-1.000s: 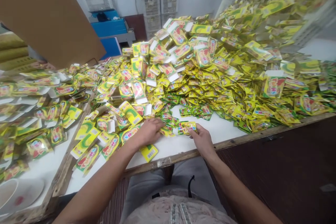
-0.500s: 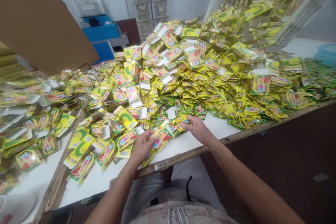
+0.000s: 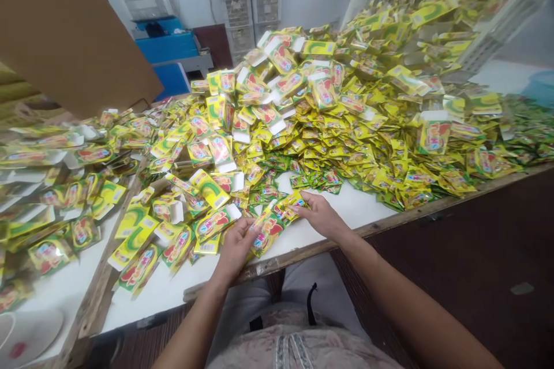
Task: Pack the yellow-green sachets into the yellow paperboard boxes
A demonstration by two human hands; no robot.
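Observation:
My left hand [image 3: 237, 247] is closed on a yellow and green box [image 3: 268, 230] near the table's front edge. The fingers of my right hand [image 3: 318, 213] pinch small yellow packets [image 3: 289, 205] at the box's upper right end. Packets and box touch; how far the packets are inside is not clear. Printed boxes [image 3: 210, 189], some with white flaps raised, lie to the left of my hands. Beyond them rises a heap of small yellow packets [image 3: 359, 138], with some green ones at its foot.
A white crate [image 3: 489, 40] full of boxes and packets tips over the heap at the back right. A wooden strip [image 3: 101, 282] divides the white table. A cardboard sheet [image 3: 78, 40] stands back left; a white cup [image 3: 30, 331] sits front left.
My right hand has moved slightly left, bringing the packets closer against the box. My left hand still holds the box, and the view has shifted a little.

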